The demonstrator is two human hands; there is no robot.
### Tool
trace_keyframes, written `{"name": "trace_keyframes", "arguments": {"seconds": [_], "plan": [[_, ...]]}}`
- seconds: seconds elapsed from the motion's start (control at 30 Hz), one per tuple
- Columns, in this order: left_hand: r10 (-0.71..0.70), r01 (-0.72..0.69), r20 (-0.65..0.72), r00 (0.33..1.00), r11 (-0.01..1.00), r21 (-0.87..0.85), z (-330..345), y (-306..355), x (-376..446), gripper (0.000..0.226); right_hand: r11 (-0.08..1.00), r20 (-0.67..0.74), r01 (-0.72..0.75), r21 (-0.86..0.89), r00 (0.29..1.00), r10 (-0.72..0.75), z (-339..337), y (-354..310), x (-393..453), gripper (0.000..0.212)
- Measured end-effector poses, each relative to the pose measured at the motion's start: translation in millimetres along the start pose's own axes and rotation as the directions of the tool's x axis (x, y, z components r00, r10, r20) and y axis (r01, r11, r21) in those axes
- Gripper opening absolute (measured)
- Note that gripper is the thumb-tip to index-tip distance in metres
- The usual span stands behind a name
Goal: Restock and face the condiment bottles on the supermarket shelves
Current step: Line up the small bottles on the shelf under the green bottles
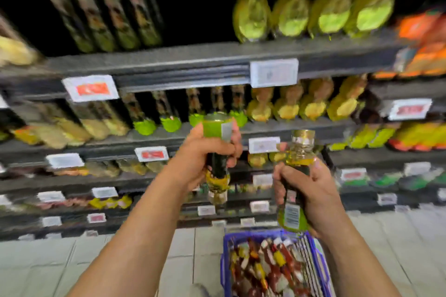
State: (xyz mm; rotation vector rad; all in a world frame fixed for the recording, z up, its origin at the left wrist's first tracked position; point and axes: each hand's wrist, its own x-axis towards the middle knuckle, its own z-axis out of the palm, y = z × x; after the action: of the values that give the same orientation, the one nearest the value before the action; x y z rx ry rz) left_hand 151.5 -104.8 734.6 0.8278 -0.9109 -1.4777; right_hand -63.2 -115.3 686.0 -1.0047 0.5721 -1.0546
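My left hand grips a green oil bottle upside down, its yellow neck and cap hanging below my fist. My right hand holds a second green bottle upright by its body, gold cap on top and barcode label toward me. Both bottles are raised in front of the dark shelves, level with the row of green-based bottles. The whole picture is motion-blurred.
A blue basket with several red and yellow condiment bottles stands on the tiled floor below my right hand. Yellow-green bottles fill the shelves to the right. White price tags line the shelf edges.
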Motion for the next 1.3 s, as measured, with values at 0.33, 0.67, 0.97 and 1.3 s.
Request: {"name": "trace_keyframes", "arguments": {"seconds": [0.33, 0.67, 0.97, 1.3], "plan": [[0.435, -0.396, -0.097, 0.895, 0.876, 0.274, -29, 166, -14, 0.046, 0.9, 0.281, 0.288, -0.326, 0.939, -0.198, 120, -77, 77, 0.026], [0.461, -0.378, -0.154, 0.874, 0.843, 0.382, -134, 262, -5, 0.027, 0.83, 0.16, 0.376, -0.413, 0.927, -0.341, 224, -78, 174, 0.027], [0.398, -0.303, -0.16, 0.904, 0.857, 0.418, -192, 282, 10, 0.032, 0.783, -0.007, 0.347, -0.516, 0.912, -0.409, 253, -42, 215, 0.025], [0.381, -0.312, -0.203, 0.902, 0.9, 0.303, -192, 270, 19, 0.011, 0.655, -0.025, 0.327, -0.682, 0.884, -0.467, 262, -23, 247, 0.042]]}}
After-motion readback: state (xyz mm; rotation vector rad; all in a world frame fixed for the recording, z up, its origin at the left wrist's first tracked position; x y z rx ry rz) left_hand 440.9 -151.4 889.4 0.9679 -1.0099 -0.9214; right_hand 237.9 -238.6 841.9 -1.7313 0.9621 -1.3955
